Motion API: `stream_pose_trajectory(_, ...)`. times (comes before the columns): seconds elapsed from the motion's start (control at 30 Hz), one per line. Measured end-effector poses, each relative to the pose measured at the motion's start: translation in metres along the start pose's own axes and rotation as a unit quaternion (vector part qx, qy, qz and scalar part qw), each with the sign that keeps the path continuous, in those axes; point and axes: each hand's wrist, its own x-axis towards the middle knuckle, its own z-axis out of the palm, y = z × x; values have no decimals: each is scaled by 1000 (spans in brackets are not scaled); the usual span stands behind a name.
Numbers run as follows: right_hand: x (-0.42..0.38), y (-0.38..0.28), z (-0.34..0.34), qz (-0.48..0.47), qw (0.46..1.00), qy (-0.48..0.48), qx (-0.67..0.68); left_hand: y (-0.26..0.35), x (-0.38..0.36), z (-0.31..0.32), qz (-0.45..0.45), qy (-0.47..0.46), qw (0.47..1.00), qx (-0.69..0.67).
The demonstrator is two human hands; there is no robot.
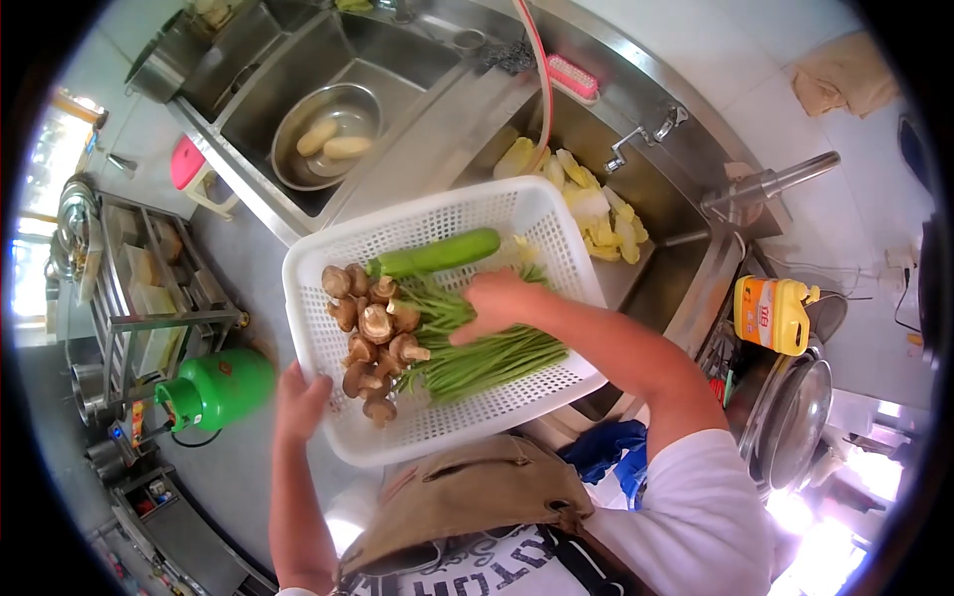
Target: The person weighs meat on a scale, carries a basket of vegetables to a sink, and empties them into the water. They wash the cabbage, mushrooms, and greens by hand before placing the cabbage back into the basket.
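Note:
A white perforated plastic basket (333,422) is tilted in front of me, one side over the sink edge. My left hand (301,402) grips its left rim, thumb on top and fingers out of sight underneath. Inside, my right hand (500,306) is closed around part of a bunch of long green beans (497,360), its fingertips partly hidden among them. Several brown mushrooms (376,325) are heaped to the left of the beans. A green, zucchini-like vegetable (437,252) lies along the far side.
Pale cabbage leaves (596,214) fill part of the right sink (664,276), under a red-striped hose (545,79). A metal bowl (288,164) with two peeled tubers stands in the left sink. A green gas cylinder (231,390) stands at left; a yellow jug (770,316) at right.

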Motion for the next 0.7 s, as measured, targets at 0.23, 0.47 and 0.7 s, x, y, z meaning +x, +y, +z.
stream_pose_trajectory(0.23, -36, 9, 39, -169, 985, -33, -2, 6, -3, 5, 7, -12, 1000, -27)
stream_pose_trajectory(0.47, -39, 3, 59, -197, 934, -130, 269, 6, -5, 5, -6, -36, 998, -53)
stream_pose_trajectory(0.7, -50, -8, 68, -238, 932, -146, 231, -8, -7, -3, -32, 29, 999, 3)
